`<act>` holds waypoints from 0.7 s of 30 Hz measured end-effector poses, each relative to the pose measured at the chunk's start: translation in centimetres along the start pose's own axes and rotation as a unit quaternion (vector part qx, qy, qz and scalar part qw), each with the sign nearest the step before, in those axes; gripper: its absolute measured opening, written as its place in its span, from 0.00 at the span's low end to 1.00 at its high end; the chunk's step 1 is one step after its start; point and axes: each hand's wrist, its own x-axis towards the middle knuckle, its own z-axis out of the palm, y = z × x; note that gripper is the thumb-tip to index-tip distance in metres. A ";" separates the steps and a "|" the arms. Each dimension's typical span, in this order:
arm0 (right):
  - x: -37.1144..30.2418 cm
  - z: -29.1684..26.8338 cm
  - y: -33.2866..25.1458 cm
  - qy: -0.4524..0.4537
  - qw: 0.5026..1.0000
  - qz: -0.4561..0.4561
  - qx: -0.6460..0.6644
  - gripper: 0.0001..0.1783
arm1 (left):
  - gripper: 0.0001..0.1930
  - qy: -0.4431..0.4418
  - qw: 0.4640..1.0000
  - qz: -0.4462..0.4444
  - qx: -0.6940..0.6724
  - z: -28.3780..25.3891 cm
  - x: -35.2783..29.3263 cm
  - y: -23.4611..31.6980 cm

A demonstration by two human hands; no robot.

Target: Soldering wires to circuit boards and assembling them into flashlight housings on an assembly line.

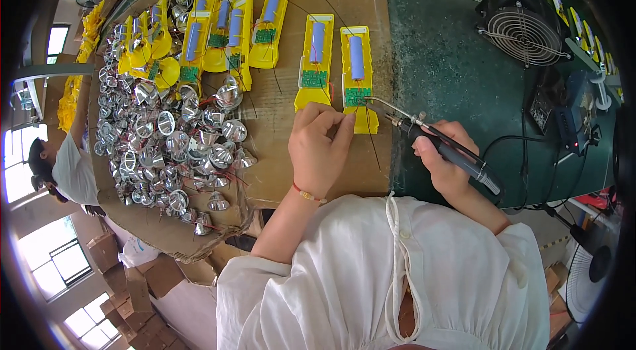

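Note:
My right hand (449, 154) is wrapped round a dark-handled soldering iron (464, 159) with a thin bent metal feed tube on it. The tip reaches the green circuit board (358, 96) in a yellow plastic housing (366, 123), which also holds a purple cylindrical battery (356, 58). My left hand (320, 146) is closed in a pinch at the housing's lower left edge; what its fingertips hold, if anything, is hidden. A second yellow housing (311, 97) with battery and board lies just to the left, its lower end partly behind my left hand.
Many silver reflector cups (177, 145) with thin wires are heaped on cardboard at the left. Several more yellow housings (267, 25) lie above them. A black fan with a wire grille (523, 35) and a blue-grey box (568, 118) with cables stand at the right. Another person (69, 168) is at far left.

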 end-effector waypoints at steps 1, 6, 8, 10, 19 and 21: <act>0.0 0.0 0.0 -0.006 1.000 0.003 -0.001 0.09 | 0.04 0.000 1.000 -0.002 0.000 -0.1 -0.1 0.0; 0.0 0.0 -0.2 -0.022 1.000 -0.002 -0.020 0.09 | 0.04 0.005 0.999 0.029 0.015 0.2 0.1 -0.5; -0.3 0.1 -0.4 0.012 0.999 0.031 0.029 0.08 | 0.04 0.003 1.000 0.026 0.011 0.2 0.2 -0.4; -0.3 0.1 -0.7 0.035 0.997 0.029 0.054 0.09 | 0.05 0.003 1.000 0.021 0.008 0.1 0.0 -0.4; -0.3 -0.2 -0.4 0.048 0.996 0.032 0.065 0.10 | 0.05 0.000 1.000 0.000 -0.005 0.2 0.1 -0.1; -0.3 -0.2 -0.4 0.049 0.996 0.022 0.066 0.10 | 0.05 0.002 1.000 0.007 -0.001 0.3 0.1 -0.1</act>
